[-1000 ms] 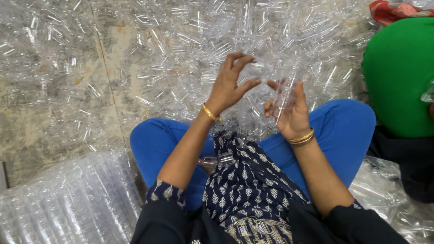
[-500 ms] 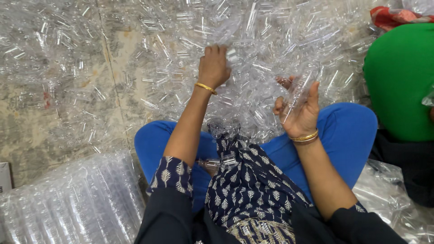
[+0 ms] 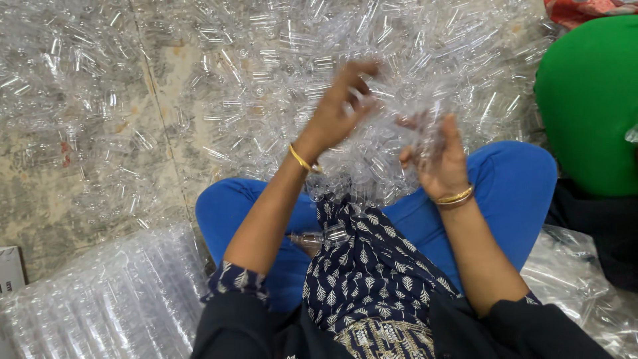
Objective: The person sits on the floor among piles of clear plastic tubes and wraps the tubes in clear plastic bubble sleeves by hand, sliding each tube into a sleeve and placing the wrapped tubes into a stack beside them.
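clear plastic tubes [image 3: 425, 136] | judged light, stiff, slippery, crushable; best taken mid-body | left hand [image 3: 339, 110] grip pinched on one, blurred | right hand [image 3: 438, 159] grip loosely curled round a bunch

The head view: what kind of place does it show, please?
Probably a small floor-level sorting or packing workshop. A person sits cross-legged on a worn floor amid a heap of clear plastic tubes, left hand and right hand raised over it. Bagged tubes lie alongside, and another person in green sits close.

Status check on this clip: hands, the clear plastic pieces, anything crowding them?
Left hand raised, motion-blurred, grip unclear. Right hand cradling small clear plastic tubes. Heap of clear plastic tubes ahead. Green-clad person close right.
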`<state>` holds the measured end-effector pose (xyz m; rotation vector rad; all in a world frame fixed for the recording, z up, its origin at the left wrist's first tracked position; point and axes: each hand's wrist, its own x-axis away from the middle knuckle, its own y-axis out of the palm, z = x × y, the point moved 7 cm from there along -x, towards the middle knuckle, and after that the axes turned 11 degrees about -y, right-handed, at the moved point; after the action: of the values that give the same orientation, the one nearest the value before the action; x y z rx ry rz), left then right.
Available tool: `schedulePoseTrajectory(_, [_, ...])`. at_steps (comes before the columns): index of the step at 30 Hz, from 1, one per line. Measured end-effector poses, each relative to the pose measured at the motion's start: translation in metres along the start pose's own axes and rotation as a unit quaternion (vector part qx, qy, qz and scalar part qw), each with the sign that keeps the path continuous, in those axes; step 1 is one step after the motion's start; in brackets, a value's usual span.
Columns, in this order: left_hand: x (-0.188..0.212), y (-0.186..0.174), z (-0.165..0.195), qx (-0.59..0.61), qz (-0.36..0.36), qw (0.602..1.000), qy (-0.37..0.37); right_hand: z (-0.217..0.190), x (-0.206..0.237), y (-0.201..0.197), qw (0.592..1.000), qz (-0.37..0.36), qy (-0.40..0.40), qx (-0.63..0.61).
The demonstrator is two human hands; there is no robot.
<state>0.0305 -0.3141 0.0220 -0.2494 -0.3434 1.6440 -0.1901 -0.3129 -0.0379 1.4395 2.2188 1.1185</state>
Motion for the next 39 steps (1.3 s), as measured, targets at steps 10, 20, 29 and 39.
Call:
schedulePoseTrajectory(10, [-0.014, 0.019, -0.041, -0.259, 0.045, 0.964, 0.030, -0.031, -0.004, -0.011, 0.990, 0.057, -0.121, 0.039])
schedulePoseTrajectory(20, [0.009, 0.002, 0.022, -0.039, 0.125, 0.984, 0.120, -0.026, -0.004, -0.012, 0.995, 0.041, -0.087, -0.035])
schedulePoseTrajectory(29, [-0.019, 0.049, -0.059, -0.201, -0.015, 0.972, -0.118, -0.022, -0.005, -0.019, 0.992, 0.033, -0.092, -0.083])
schedulePoseTrajectory(39, [-0.011, -0.003, -0.036, -0.023, 0.169, 0.985, -0.037, -0.024, -0.007, -0.015, 0.988, 0.026, -0.103, -0.116])
